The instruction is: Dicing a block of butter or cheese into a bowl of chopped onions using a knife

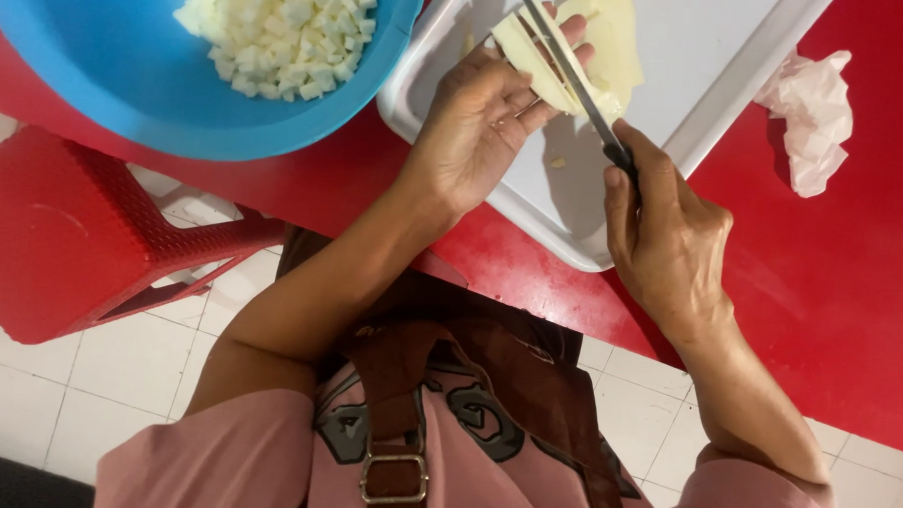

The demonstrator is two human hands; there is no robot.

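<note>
A: We view the scene from above. Our left hand (473, 125) presses flat on pale yellow slices (604, 44) lying on the white cutting board (699, 52), fingers together and spread over the near strips. Our right hand (667, 237) is clenched around the dark handle of a knife (568, 73), whose blade slants across the slices just beside the left fingertips.

B: We note the support. The board sits at the near edge of a red table (831, 287), one corner jutting slightly past that edge. Toward the table's left end stands a blue bowl (108, 62) holding small white cubes (284, 28), just beside the board but not touching it, as far as we can tell.

A: Toward the right end, well apart from the hands, lies a crumpled pinkish plastic bag (812, 116).

B: Below the table we see a floor of white tiles (117, 363) and a red plastic stool (62, 230) under the bowl's side. A pink shirt and brown apron straps fill the lower middle.
</note>
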